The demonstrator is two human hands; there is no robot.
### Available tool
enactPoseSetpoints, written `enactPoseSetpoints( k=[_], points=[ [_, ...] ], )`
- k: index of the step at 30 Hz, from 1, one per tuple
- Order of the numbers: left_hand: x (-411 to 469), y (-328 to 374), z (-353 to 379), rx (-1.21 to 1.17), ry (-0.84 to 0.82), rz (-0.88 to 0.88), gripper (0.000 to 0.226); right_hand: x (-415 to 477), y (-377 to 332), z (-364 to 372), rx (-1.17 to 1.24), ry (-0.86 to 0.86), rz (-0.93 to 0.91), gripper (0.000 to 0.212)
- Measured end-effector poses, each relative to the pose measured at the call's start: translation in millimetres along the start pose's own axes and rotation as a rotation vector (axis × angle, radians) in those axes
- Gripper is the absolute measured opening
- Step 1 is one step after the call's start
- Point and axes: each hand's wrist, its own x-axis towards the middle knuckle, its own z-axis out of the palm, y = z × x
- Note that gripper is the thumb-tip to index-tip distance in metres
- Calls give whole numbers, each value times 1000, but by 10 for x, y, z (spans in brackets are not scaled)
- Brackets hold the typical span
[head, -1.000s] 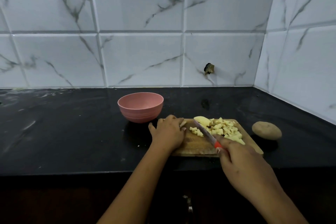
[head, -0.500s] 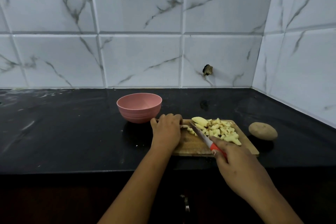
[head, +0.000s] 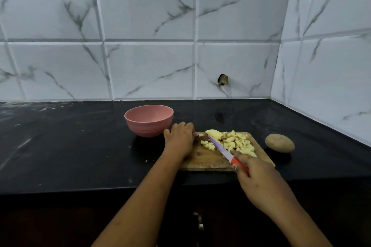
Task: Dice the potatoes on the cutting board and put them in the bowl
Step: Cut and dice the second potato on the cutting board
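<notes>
1. The pink bowl (head: 148,126) sits on the black counter (head: 60,146), just beside the far left corner of the cutting board (head: 202,159). No potato shows inside it.
2. The left hand (head: 179,140) rests on the board's left end. A second ago its fingers reached toward the potato. Now they are pulled back and bent down. It is dim there, so I cannot tell if they pinch a bit or hold nothing.
3. A few small pieces (head: 207,145) lie near the middle of the board, left of the knife (head: 220,147).
4. The knife has slid a little to the left. Its tip is now beside the big chunk (head: 213,133) at the far edge, which is not diced yet.
5. The pile of cubes (head: 239,141) fills the board's right half.
6. The right hand (head: 259,180) is wrapped tight round the red handle, near the board's front edge.
7. A whole potato (head: 279,143) waits on the counter past the right edge.
8. So I think the cutting goes on: one chunk and one potato are left, and nothing is in the bowl.
</notes>
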Motion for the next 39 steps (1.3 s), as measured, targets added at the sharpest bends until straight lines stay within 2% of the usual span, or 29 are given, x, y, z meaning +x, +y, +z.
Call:
enactPoseSetpoints(
  k=[7, 11, 19, 25, 39],
  points=[
    [3, -32, -37, -239, 3, -77, 24, -26, -11, -12, 15, 1, -3, 45],
    [-13, -76, -16, -393, -47, -60, 21, -14, -52, 10, 19, -16, -14, 45],
    [-46, -87, -68, -638, -32, -96, 17, -1, -42, 40, 42, -20, -50, 46],
    [-43, -121, -147, -509, -148, -94, 18, 23, -9, -3, 41, -25, -40, 46],
    [-151, -116, -458, -78, -482, 83, 47, 33, -41, 5, 55, -41, -72, 45]
  ],
)
